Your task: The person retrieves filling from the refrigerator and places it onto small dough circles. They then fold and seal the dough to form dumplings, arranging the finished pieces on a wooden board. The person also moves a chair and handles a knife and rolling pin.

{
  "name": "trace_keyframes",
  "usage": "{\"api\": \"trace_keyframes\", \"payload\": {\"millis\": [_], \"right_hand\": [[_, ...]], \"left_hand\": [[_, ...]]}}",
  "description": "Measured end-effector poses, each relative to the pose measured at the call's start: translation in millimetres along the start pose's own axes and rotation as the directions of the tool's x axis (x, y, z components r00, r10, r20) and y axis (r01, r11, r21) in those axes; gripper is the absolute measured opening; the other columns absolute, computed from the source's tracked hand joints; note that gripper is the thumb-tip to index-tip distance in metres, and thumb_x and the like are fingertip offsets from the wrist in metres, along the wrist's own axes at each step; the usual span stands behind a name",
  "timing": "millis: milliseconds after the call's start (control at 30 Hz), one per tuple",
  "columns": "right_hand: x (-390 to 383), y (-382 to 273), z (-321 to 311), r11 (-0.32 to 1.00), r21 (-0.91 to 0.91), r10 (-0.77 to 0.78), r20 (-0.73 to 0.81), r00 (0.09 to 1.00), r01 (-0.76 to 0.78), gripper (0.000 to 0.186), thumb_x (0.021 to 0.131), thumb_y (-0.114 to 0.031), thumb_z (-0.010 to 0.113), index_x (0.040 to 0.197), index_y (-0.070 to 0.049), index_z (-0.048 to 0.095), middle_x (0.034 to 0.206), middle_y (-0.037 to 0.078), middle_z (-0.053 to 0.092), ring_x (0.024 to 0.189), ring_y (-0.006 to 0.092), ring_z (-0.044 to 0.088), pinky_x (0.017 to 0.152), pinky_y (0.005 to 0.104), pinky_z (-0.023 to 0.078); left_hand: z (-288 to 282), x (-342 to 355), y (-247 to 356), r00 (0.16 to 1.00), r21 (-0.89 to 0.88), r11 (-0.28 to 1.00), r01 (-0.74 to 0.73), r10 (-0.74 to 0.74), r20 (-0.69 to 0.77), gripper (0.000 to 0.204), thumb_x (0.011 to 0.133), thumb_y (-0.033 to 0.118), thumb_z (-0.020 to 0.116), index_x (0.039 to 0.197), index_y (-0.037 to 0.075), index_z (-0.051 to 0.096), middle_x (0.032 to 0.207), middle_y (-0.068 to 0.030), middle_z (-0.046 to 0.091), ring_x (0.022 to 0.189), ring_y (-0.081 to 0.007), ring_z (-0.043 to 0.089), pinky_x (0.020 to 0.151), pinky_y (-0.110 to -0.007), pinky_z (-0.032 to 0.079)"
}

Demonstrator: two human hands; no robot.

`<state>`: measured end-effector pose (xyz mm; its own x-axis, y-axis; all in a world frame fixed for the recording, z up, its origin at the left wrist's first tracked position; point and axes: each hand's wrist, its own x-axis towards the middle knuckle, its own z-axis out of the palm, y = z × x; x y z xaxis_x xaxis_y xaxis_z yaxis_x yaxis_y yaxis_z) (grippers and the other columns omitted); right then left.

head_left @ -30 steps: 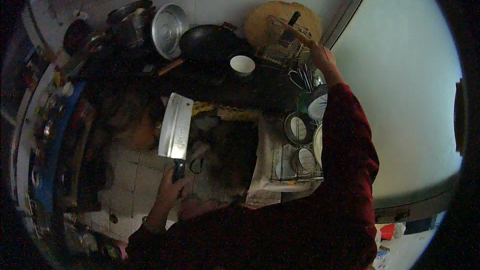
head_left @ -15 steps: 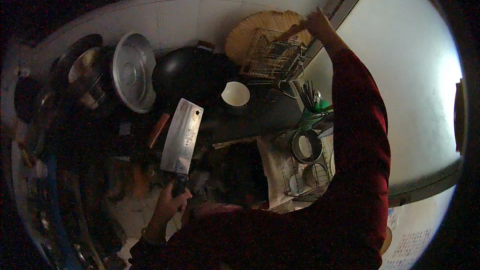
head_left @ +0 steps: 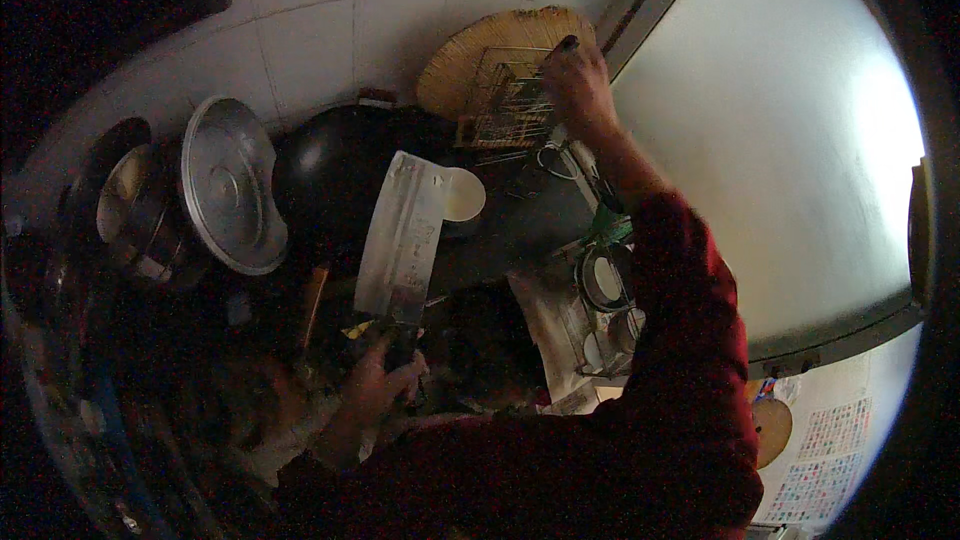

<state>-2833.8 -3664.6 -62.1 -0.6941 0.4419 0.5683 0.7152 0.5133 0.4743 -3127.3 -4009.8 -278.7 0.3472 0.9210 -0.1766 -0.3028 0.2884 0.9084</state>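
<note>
My left hand [head_left: 380,380] is closed round the dark handle of a cleaver [head_left: 402,240]. The broad blade points up and away, its far end overlapping a white bowl [head_left: 466,194] in the picture. Stretched out far ahead, my right hand [head_left: 582,85] is closed at the top of a wire rack [head_left: 492,90]. A dark, rounded end shows above its fingers; what it belongs to I cannot make out. Behind the rack leans a round, straw-coloured woven disc [head_left: 445,65].
To the left stand a black wok [head_left: 325,160], a grey metal basin [head_left: 225,190] on edge and a dark pot [head_left: 135,200]. Past my right forearm is a green holder [head_left: 608,228], above a dish rack with a round pan [head_left: 602,280]. A pale panel [head_left: 770,140] borders the right side.
My right hand has come left and lower, to the wire rack's top; the brown, flat piece seen at it before no longer shows. The cleaver in my left hand has shifted right.
</note>
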Motion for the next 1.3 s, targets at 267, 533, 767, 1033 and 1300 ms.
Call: {"api": "trace_keyframes", "payload": {"millis": [267, 533, 767, 1033, 1300], "right_hand": [[-170, -155, -56, 0.275, 0.606, 0.117, 0.749, 0.652, -0.746, 0.022, 0.091, -0.008, 0.060, 0.111, 0.000, 0.064, 0.105, 0.011, 0.067, 0.096, 0.0179, 0.063, 0.083, 0.0319, 0.050], [-181, -226, -102, -0.408, 0.518, -0.074, 0.802, 0.593, -0.752, 0.041, 0.097, -0.024, 0.059, 0.130, -0.002, 0.047, 0.111, 0.008, 0.062, 0.094, 0.0146, 0.060, 0.078, 0.0302, 0.052], [-187, -208, -102, -0.600, 0.457, 0.023, 0.831, 0.556, -0.657, 0.032, 0.097, -0.014, 0.056, 0.127, -0.002, 0.051, 0.116, 0.007, 0.062, 0.105, 0.0160, 0.057, 0.093, 0.0318, 0.047], [-130, 20, -73, 0.672, 0.162, 0.579, 0.493, 0.649, -0.722, 0.018, 0.094, -0.020, 0.057, 0.097, -0.003, 0.054, 0.077, 0.012, 0.056, 0.071, 0.0202, 0.054, 0.067, 0.0369, 0.046], [-57, 161, -67, 0.957, -0.291, 0.109, 0.371, 0.922, 0.004, 0.016, 0.092, -0.025, 0.058, 0.097, -0.010, 0.058, 0.085, 0.010, 0.065, 0.081, 0.0309, 0.065, 0.068, 0.0444, 0.051]], "left_hand": [[52, 71, 15, 0.974, -0.055, 0.980, -0.192, 0.197, 0.112, 0.037, 0.095, 0.005, 0.052, 0.131, 0.001, 0.043, 0.091, -0.0082, 0.059, 0.061, -0.0100, 0.053, 0.055, -0.027, 0.049], [89, 73, -16, 0.919, 0.353, 0.848, -0.395, 0.372, 0.133, 0.050, 0.094, 0.005, 0.056, 0.140, 0.006, 0.036, 0.093, -0.0065, 0.058, 0.067, -0.0139, 0.057, 0.060, -0.029, 0.050], [103, 100, -12, 0.822, 0.424, 0.711, -0.561, 0.541, 0.179, 0.051, 0.092, 0.004, 0.061, 0.138, 0.005, 0.039, 0.117, -0.0114, 0.058, 0.103, -0.0179, 0.059, 0.088, -0.032, 0.050], [47, 85, -25, 0.947, 0.316, 0.892, -0.322, 0.310, 0.088, 0.049, 0.092, 0.008, 0.061, 0.136, 0.004, 0.041, 0.119, -0.0134, 0.059, 0.106, -0.0212, 0.060, 0.090, -0.036, 0.050], [-15, 41, -92, 0.981, 0.232, 0.961, -0.150, 0.173, -0.083, 0.043, 0.097, 0.013, 0.055, 0.137, 0.002, 0.040, 0.117, -0.0142, 0.060, 0.101, -0.0218, 0.062, 0.087, -0.037, 0.050]]}}
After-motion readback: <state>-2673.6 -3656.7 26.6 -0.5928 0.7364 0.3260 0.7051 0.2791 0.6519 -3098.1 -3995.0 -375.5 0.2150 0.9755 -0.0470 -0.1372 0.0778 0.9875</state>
